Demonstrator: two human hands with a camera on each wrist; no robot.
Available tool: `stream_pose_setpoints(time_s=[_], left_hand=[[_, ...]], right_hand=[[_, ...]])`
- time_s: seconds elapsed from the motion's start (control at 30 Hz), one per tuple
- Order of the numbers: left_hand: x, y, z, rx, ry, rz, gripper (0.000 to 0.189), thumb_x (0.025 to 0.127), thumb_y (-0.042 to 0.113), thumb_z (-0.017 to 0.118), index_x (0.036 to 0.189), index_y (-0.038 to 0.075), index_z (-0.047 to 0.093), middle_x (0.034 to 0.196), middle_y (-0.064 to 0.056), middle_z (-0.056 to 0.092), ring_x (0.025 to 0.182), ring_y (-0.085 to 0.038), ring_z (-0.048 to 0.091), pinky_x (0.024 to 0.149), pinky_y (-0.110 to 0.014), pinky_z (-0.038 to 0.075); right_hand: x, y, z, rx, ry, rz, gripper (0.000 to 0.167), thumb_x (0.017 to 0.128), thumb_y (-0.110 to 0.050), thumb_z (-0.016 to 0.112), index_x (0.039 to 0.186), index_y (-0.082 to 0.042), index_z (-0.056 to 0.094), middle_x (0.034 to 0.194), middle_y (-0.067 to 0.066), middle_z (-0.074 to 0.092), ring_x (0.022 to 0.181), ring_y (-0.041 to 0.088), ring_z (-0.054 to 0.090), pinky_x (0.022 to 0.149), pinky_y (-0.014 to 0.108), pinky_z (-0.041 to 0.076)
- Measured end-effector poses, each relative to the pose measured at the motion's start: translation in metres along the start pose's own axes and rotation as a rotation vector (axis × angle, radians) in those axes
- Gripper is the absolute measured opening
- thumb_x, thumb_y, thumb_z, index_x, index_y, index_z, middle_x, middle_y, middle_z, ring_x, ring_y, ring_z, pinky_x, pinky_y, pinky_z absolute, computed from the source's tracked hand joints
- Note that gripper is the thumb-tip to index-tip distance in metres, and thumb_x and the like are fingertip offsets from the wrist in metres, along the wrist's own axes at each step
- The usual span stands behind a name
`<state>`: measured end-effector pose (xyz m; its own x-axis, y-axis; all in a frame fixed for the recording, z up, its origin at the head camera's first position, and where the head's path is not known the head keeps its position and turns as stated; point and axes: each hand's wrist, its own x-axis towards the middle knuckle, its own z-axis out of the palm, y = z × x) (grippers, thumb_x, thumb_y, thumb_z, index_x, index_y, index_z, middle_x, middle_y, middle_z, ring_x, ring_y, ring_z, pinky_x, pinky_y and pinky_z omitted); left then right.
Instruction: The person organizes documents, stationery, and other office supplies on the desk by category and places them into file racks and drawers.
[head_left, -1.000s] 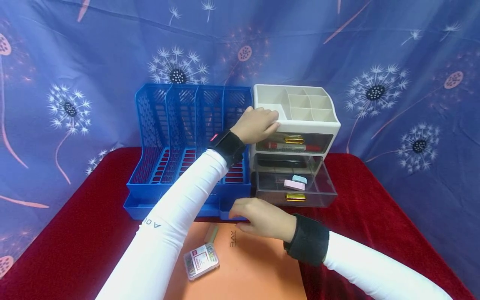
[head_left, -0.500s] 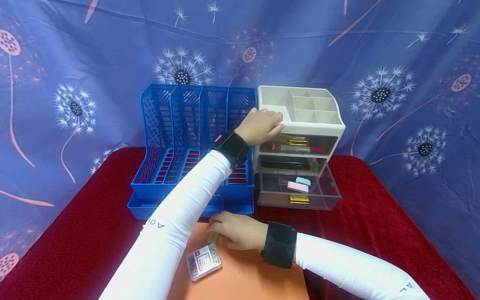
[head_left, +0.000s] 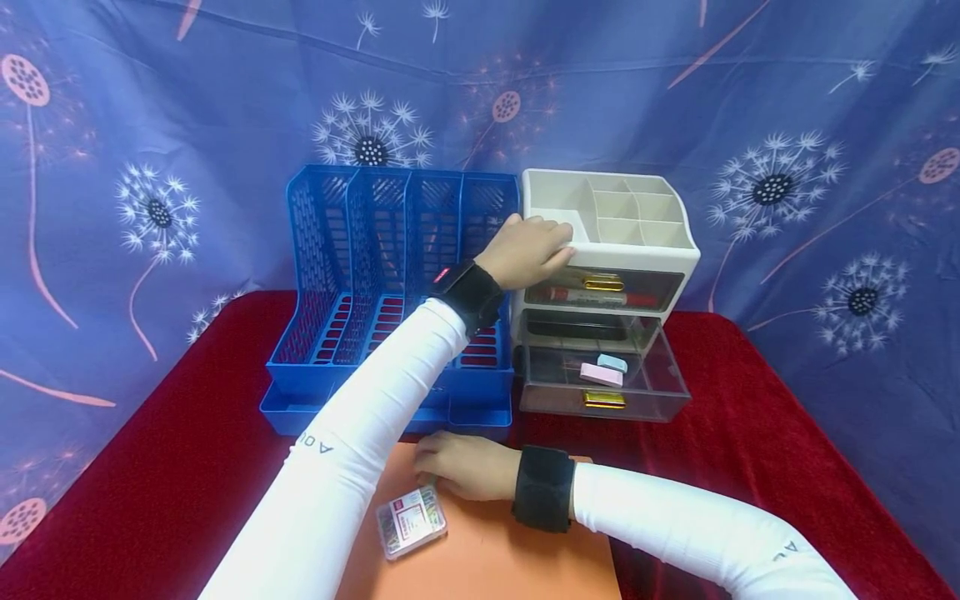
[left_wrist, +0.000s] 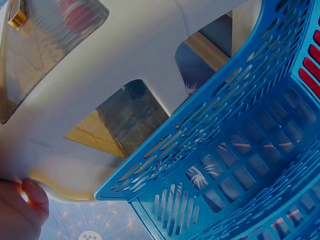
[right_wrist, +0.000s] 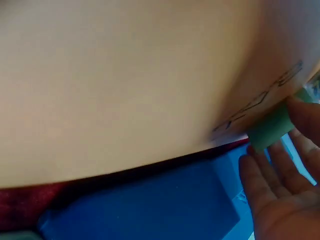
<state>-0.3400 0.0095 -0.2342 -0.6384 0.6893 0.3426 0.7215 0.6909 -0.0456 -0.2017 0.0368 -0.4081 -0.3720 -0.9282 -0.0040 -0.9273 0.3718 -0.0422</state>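
Note:
My left hand [head_left: 525,252] grips the front left top edge of a white desk organizer [head_left: 618,254], fingers curled over the rim. Its lower clear drawer [head_left: 555,379] is pulled out and holds a pink eraser [head_left: 602,374] and a light blue eraser [head_left: 612,363]. Over the orange board [head_left: 525,558], my right hand [head_left: 468,467] pinches a green eraser [right_wrist: 272,127] between thumb and fingers; in the head view the hand hides most of it. Just in front of that hand lies a clear plastic box [head_left: 411,522] with a white label and small colourful pieces inside.
A blue file rack [head_left: 375,375] with upright dividers stands left of the organizer, a shallow tray [head_left: 300,417] along its front. Red markers [head_left: 600,297] lie in the organizer's closed upper drawer. Red cloth [head_left: 187,467] covers the table; a patterned blue curtain [head_left: 247,125] hangs behind.
My right hand has moved left from beside the rack's front to the green eraser and taken hold of it. The left hand keeps its grip on the organizer. The head view has shifted slightly.

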Motion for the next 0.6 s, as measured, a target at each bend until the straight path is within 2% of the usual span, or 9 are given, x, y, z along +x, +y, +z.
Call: stream_pose_setpoints(time_s=[0.2,0.4,0.6], left_hand=[[-0.0005,0.0001,0.0003,0.001,-0.002,0.002,0.028,0.101,0.036,0.035,0.102,0.015,0.053,0.087,0.002,0.056,0.084,-0.016,0.050,0.075,-0.033,0.031],[-0.0004,0.0004,-0.0005,0.003,-0.007,-0.004,0.028,0.101,0.036,0.034,0.101,0.015,0.053,0.087,0.002,0.055,0.085,-0.016,0.050,0.075,-0.033,0.031],[0.0016,-0.0007,0.0012,0.029,-0.001,-0.002,0.029,0.101,0.037,0.034,0.098,0.014,0.052,0.086,0.003,0.054,0.083,-0.016,0.050,0.073,-0.033,0.030]], right_hand=[[0.0010,0.0027,-0.0003,0.010,0.014,-0.011,0.021,0.090,-0.013,0.062,0.109,-0.021,0.065,0.108,-0.007,0.065,0.102,0.006,0.057,0.088,0.013,0.041],[0.0002,0.0054,-0.0007,0.106,0.048,0.033,0.018,0.089,-0.019,0.065,0.107,-0.020,0.066,0.104,-0.008,0.066,0.099,0.004,0.059,0.086,0.012,0.042],[-0.0016,0.0035,-0.0047,0.108,0.050,0.068,0.016,0.086,-0.014,0.068,0.101,-0.019,0.066,0.096,-0.009,0.065,0.090,0.002,0.057,0.080,0.011,0.042]])
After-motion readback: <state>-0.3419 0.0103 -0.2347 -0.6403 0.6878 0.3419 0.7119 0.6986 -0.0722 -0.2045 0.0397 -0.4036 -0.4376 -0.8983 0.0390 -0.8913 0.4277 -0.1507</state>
